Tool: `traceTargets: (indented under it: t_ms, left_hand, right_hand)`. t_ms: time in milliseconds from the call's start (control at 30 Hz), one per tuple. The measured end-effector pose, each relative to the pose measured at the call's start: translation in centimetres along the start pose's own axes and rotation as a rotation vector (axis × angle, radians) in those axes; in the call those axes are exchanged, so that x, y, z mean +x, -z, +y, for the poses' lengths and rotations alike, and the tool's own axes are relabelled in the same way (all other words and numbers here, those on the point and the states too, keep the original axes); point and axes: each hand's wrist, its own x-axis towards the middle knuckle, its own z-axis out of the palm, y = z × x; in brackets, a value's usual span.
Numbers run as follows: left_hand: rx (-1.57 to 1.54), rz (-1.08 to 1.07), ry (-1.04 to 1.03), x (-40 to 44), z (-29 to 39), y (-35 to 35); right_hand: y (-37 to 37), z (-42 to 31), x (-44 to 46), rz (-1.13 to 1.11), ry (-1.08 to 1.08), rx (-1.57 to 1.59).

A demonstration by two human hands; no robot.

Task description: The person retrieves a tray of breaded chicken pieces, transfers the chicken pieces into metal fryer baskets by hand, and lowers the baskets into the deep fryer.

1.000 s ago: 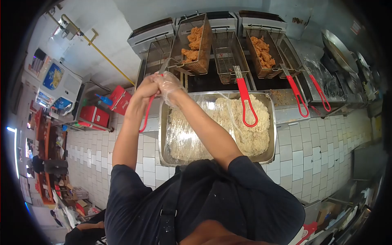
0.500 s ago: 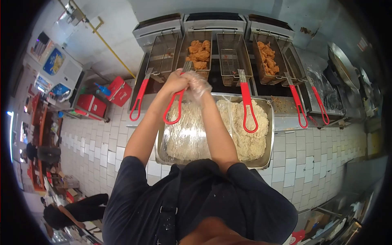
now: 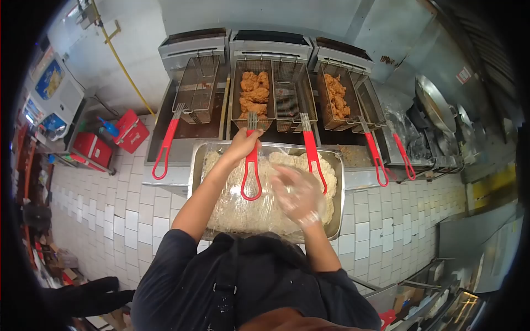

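Note:
My left hand [image 3: 243,144] is closed around the upper part of a red fryer basket handle [image 3: 251,179]. This handle belongs to the wire basket [image 3: 236,91] holding pieces of fried chicken [image 3: 255,94]. My right hand [image 3: 298,193], in a clear plastic glove, is somewhat blurred above the tray, with loosely bent fingers and nothing visible in them. Below both hands is a metal tray [image 3: 194,175] of pale, breaded-looking food [image 3: 229,204], partly under shiny plastic wrap [image 3: 259,212]. Another red handle [image 3: 311,149] reaches over the tray just beyond my right hand.
Several wire baskets hang at the fryers [image 3: 270,45]; a basket on the right [image 3: 324,71] also holds fried chicken. More red handles [image 3: 164,151] stick out toward me. A wok [image 3: 433,102] stands at the right. Red coolers [image 3: 131,131] sit at the left on the tiled floor [image 3: 138,204].
My right hand has left the basket handle and moved right and toward me over the tray. My left hand stays on the handle. The camera view has shifted.

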Motion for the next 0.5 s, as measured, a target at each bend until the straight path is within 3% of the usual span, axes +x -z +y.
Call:
traceTargets:
  t_ms: [67,133,167,233,267,300,333,400,467,500]
  left_hand:
    - [0.042,-0.004,-0.06,-1.4,0.4,0.0]
    - [0.537,0.532,-0.719,-7.6,4.9,-0.7]
    - [0.53,0.534,-0.701,-9.2,5.4,-1.1]
    - [0.383,-0.016,-0.55,-11.8,5.9,-1.9]
    - [0.335,-0.155,-0.524,-13.0,6.1,-3.1]
    - [0.282,-0.294,-0.498,-13.8,6.1,-4.7]
    - [0.167,-0.366,-0.432,-13.8,5.7,-6.4]
    - [0.042,-0.429,-0.373,-12.7,5.2,-9.8]
    - [-0.029,-0.266,0.163,-10.6,5.6,-12.3]
    - [-0.038,-0.265,0.162,-9.2,5.1,-13.0]
  right_hand:
    - [2.0,1.4,-1.5,0.201,-0.088,-0.031]
    - [2.8,6.8,-2.5,0.367,-0.301,-0.054]
    - [3.0,9.2,-2.9,0.351,-0.306,-0.062]
    - [2.8,12.4,-2.9,0.322,-0.564,0.486]
    - [2.6,12.3,-2.4,0.313,-0.582,0.487]
    - [2.5,12.2,-1.7,0.107,-0.717,0.829]
    - [2.4,12.2,-1.2,-0.109,-0.836,1.168]
    - [2.1,12.7,-0.1,-0.081,-0.831,1.294]
    - [1.9,11.6,0.4,0.043,-0.827,1.419]
    - [1.9,12.2,0.5,0.038,-0.828,1.412]
